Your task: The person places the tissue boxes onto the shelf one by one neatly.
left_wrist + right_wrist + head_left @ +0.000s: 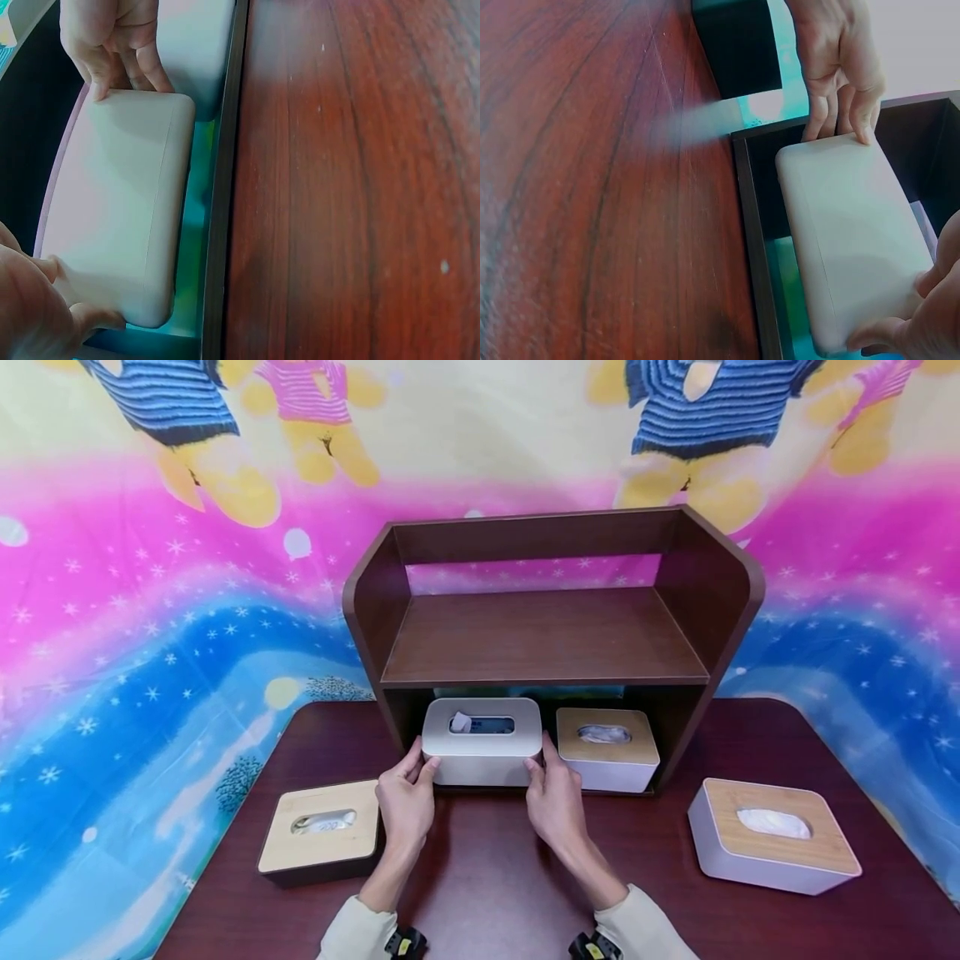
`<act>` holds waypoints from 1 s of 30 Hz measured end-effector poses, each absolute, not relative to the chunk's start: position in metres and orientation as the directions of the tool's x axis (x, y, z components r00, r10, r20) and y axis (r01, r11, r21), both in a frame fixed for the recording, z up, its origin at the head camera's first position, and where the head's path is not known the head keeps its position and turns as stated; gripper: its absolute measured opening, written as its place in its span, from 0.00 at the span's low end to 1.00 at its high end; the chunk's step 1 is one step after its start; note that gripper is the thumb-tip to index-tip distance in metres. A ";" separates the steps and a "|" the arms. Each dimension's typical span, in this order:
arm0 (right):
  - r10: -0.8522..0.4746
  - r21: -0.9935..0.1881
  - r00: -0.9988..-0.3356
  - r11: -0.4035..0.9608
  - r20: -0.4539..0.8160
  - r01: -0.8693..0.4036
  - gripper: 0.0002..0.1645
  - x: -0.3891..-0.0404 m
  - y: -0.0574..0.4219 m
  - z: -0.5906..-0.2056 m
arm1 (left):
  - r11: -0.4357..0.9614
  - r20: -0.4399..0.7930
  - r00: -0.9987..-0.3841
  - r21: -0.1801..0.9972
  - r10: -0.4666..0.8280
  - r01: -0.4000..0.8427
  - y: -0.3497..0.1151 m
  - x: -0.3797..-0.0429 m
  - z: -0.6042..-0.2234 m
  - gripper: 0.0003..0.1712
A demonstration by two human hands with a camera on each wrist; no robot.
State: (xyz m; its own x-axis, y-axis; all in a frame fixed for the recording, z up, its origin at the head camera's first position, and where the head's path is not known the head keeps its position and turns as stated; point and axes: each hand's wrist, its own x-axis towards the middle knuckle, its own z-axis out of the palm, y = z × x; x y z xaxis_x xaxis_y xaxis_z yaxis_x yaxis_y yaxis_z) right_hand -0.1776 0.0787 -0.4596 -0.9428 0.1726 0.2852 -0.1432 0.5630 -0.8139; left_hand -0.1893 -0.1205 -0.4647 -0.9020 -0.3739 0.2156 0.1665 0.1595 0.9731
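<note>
Between both hands is a light grey tissue box (pixel 480 768) with rounded corners and an oval slot on top, standing in the left part of the brown shelf's lower compartment. My left hand (pixel 406 797) grips its left end, thumb on the front face. At the right end my right hand (pixel 557 797) does the same, thumb toward the front. The wrist views show the box's smooth front face (pixel 120 202) with fingers bent round each end. Just right of it in the compartment sits a white tissue box with a wooden lid (pixel 607 752).
The brown two-tier shelf (pixel 547 639) stands at the back of the dark red table (pixel 487 893). A dark tissue box with a pale wooden lid (pixel 322 831) lies left of my left forearm. Another white, wood-lidded tissue box (pixel 772 835) stands at the right. A printed cloth (pixel 150 693) hangs behind.
</note>
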 end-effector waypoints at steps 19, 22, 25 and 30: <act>0.139 -0.800 -0.949 0.580 0.284 -0.155 0.31 -0.178 0.081 -0.478 | 0.246 0.195 -0.907 0.963 -0.373 0.105 -0.123 -0.185 -0.480 0.27; 0.136 -0.794 -0.947 0.586 0.291 -0.160 0.31 -0.178 0.082 -0.480 | 0.289 0.206 -0.907 0.952 -0.366 0.099 -0.123 -0.184 -0.481 0.28; 0.139 -0.789 -0.945 0.593 0.296 -0.159 0.31 -0.179 0.083 -0.479 | 0.331 0.224 -0.907 0.938 -0.356 0.101 -0.123 -0.185 -0.479 0.28; 0.160 -0.785 -0.940 0.601 0.301 -0.149 0.30 -0.181 0.083 -0.477 | 0.363 0.218 -0.911 0.928 -0.351 0.083 -0.125 -0.186 -0.475 0.28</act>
